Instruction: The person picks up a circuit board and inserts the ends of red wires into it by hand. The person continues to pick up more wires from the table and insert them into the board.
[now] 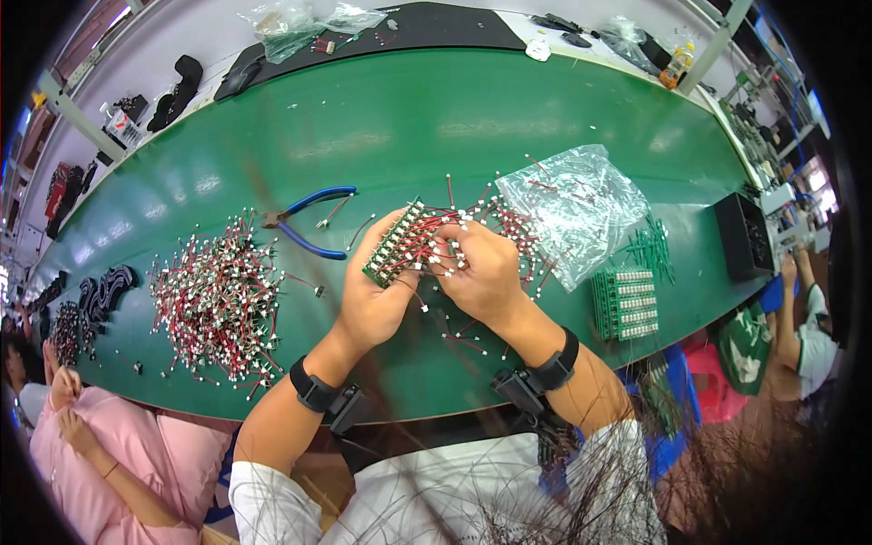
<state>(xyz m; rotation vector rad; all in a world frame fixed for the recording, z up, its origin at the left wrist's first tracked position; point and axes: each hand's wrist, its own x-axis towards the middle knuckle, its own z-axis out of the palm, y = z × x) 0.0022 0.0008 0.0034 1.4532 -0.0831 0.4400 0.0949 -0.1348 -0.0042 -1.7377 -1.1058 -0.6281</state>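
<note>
My left hand (pixel 372 295) is closed round a strip of green circuit boards (pixel 396 243) lined with small white connectors. Red and black wire leads with white plugs fan out from its right side. Against these leads, my right hand (pixel 483 271) is closed with thumb and finger pinched on a wire lead (pixel 447 245); the fingertips are partly hidden. Just beyond my right hand, more loose leads (pixel 520 227) lie beside a clear plastic bag (pixel 581 204). To the left of my hands rest pliers (pixel 309 243) with blue handles.
A large heap of wired pieces (pixel 218 304) covers the table's left part. Stacked green boards (pixel 627 304), thin green strips (pixel 649 250) and a black bin (pixel 743 236) stand at right. A person in pink (pixel 127 454) sits at left; another person's arm (pixel 788 309) shows at right.
</note>
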